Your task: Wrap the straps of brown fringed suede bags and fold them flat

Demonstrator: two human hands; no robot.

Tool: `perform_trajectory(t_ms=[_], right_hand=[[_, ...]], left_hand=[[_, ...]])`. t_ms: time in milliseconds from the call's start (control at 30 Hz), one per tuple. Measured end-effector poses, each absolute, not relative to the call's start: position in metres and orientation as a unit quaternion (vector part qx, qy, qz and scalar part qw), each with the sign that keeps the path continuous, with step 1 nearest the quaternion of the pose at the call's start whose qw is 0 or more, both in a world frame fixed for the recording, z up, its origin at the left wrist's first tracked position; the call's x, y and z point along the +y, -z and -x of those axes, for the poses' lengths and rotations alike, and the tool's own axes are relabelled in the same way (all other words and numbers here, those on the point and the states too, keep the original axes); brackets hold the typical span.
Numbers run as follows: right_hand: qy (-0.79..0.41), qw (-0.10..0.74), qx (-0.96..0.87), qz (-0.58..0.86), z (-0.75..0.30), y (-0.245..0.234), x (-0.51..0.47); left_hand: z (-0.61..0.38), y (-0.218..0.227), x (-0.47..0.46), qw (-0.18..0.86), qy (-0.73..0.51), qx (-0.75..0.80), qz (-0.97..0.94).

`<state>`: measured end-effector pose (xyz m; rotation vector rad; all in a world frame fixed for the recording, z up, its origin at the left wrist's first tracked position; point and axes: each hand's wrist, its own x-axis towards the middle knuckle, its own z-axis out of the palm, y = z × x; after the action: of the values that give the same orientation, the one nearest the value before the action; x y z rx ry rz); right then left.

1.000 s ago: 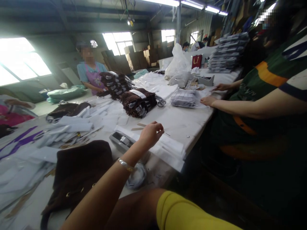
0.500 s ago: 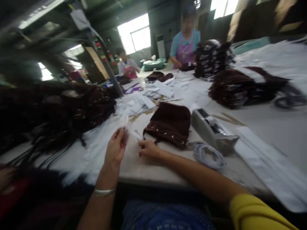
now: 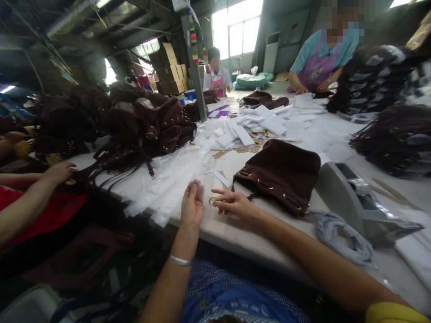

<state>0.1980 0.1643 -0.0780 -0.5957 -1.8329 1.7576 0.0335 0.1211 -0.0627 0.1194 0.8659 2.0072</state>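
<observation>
My left hand (image 3: 192,205) is raised over the table's front edge, palm turned inward, its fingers pressed together. Something translucent shows at its fingertips, too blurred to name. Just right of it, my right hand (image 3: 235,204) points left with the index finger stretched out. A small shiny loop (image 3: 212,201) sits at its fingertips; what it is made of I cannot tell. Behind the right hand lies a dark brown drawstring bag (image 3: 281,172) with gold eyelets. A white slip (image 3: 221,178) rests on the table beyond my hands.
A grey tape dispenser (image 3: 357,197) and a coiled grey band (image 3: 343,237) stand right of the bag. Brown bags (image 3: 161,121) are heaped at left, clear plastic sleeves (image 3: 168,184) before them. White packets (image 3: 242,130) lie behind. A co-worker's arm (image 3: 40,193) reaches in from the left.
The view has swung left, so the table things sit further right. The plastic held up in my left hand no longer shows clearly. My hands remain close together.
</observation>
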Motion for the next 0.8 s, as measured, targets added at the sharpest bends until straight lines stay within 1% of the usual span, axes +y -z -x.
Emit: perform_trajectory(t_ms=[167, 333, 400, 467, 533, 700, 800], right_hand=[[-0.660, 0.259, -0.670, 0.221, -0.201, 0.079, 0.167], [-0.669, 0.270, -0.646, 0.249, -0.201, 0.082, 0.169], [-0.667, 0.283, -0.642, 0.252, -0.200, 0.082, 0.169], [-0.662, 0.288, -0.648, 0.242, -0.200, 0.080, 0.167], [-0.659, 0.286, -0.657, 0.230, -0.199, 0.079, 0.166], [-0.656, 0.282, -0.663, 0.225, -0.201, 0.080, 0.167], [-0.646, 0.284, -0.670, 0.232, -0.201, 0.081, 0.168]], left_hand=[[-0.050, 0.055, 0.119, 0.499, -0.804, 0.322, -0.025], [-0.050, 0.053, 0.114, 0.506, -0.804, 0.312, -0.029], [-0.050, 0.059, 0.109, 0.533, -0.770, 0.340, -0.084], [-0.052, 0.066, 0.102, 0.577, -0.709, 0.373, -0.158], [-0.053, 0.072, 0.096, 0.595, -0.663, 0.400, -0.216], [-0.050, 0.077, 0.093, 0.529, -0.679, 0.455, -0.231], [-0.049, 0.076, 0.094, 0.520, -0.676, 0.469, -0.229]])
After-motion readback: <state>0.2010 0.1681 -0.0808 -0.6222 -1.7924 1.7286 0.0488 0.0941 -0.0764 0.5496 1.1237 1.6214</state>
